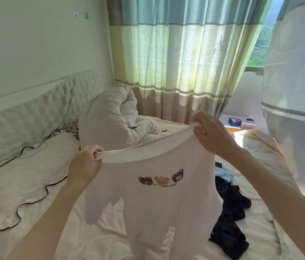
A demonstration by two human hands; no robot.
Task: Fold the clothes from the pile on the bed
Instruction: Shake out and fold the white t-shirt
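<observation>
Held up over the bed (110, 228), a thin white T-shirt (153, 199) with three bear faces hangs limp; left hand (86, 164) and right hand (209, 134) each pinch its ribbed neckline. Folding has barely begun, I judge: next, lay it flat mid-bed. Dark, crumpled clothes (230, 220) wait toward the bed's right edge.
</observation>
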